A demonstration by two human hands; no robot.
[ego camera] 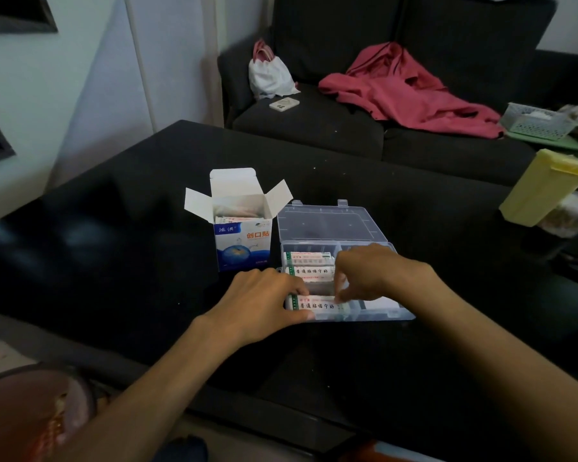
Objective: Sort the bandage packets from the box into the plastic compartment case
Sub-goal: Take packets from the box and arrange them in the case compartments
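On the black table, the left hand (264,300) and right hand (372,273) both pinch a white printed bandage packet (316,304) in the nearest left compartment of the clear plastic compartment case (377,315). 2 more packets fill compartments behind; the right hand hides the case's middle. The open blue-and-white cardboard box (242,240) stands just left, its contents hard to make out.

the box (242,243) carries large orange characters "创口贴" on its white and blue front, with smaller white characters on a blue corner patch too blurred to read. the packets (312,271) in the case (374,313) bear dark print that looks like "普通贴", the rest unclear.
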